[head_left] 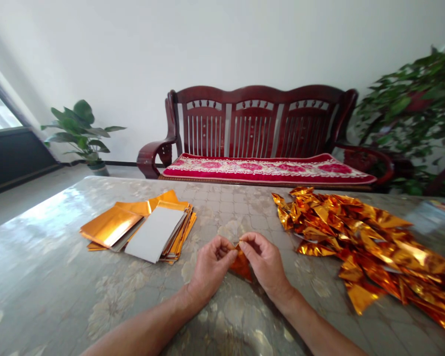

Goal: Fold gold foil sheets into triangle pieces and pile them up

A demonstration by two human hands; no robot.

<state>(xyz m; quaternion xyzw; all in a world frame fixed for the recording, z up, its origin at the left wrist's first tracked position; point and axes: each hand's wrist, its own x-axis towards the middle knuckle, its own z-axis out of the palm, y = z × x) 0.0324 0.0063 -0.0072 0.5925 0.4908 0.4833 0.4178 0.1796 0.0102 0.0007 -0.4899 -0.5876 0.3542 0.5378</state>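
Observation:
A small folded piece of gold foil paper [241,264] is pinched between both hands just above the table [59,257]. My left hand [209,267] grips its left side with curled fingers. My right hand [267,262] grips its right side, thumb and fingertips closed on the top corner. Left of the hands lies a stack of flat gold sheets [141,227], one turned white side up. To the right spreads a heap of folded gold foil pieces [359,237].
Behind the table stands a dark red wooden bench [259,128] with a red patterned cushion. A potted plant [81,133] stands on the floor at the far left, and a large leafy plant [419,113] at the right. A window is at the left edge.

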